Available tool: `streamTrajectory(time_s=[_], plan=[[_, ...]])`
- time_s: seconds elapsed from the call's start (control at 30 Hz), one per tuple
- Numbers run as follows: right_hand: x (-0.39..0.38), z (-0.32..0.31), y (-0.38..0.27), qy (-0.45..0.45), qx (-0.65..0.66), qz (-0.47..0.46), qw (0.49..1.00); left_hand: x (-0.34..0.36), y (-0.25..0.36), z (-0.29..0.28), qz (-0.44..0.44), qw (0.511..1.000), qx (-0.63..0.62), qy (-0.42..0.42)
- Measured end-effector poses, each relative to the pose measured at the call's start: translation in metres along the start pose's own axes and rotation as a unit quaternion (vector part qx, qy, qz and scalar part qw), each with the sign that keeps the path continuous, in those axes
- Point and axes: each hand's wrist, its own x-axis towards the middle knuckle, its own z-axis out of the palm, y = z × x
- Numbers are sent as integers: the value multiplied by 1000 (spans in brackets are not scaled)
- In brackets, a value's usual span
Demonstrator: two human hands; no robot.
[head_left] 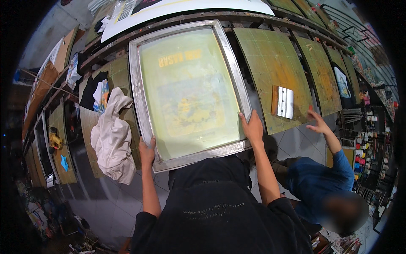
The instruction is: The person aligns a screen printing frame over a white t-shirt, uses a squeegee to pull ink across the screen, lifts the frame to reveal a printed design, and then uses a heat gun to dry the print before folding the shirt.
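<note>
A large screen printing frame (243, 91) with a silver metal border and pale yellow-green mesh is in front of me. Faint lettering and a picture show in its mesh. My left hand (147, 151) grips the frame's lower left side, thumb on top. On the lower right side, my right hand (251, 126) holds the border with its thumb over the edge. The fingers under the frame are partly hidden. Left of the frame, a crumpled off-white cloth (114, 137) hangs over a printing board (120, 67).
At right, a metal squeegee-like tool (282, 102) lies on a stained board (275, 55). A co-worker in a blue shirt (323, 180) reaches a hand (320, 123) toward that board. Far left are a yellow tool (55, 139) and a blue scrap (64, 163). Colourful jars (361, 148) stand at right.
</note>
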Motion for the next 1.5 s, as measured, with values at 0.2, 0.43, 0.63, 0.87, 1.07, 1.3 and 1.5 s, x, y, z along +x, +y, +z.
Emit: streamTrajectory(time_s=[0.2,0.43,0.63,0.87,1.07,1.3,1.5], plan=[[-1,-2,-5,-4,3,6,1000,-2,3,-1,3,1000,-2,1],[1,4,6,20,5,-8,1000,-1,15,1,0,998,-55,-42],[4,7,10,14,23,-14,1000,8,-23,2,13,1000,4,20],[4,11,22,18,55,-27,998,-10,39,5,6,1000,-26,6],[8,9,27,26,207,-51,977,-3,2,5,19,998,32,50],[12,-30,49,179,201,-71,960,-7,18,0,18,999,29,25],[87,-73,128,268,-138,215,929,-2,7,2,6,998,48,51]])
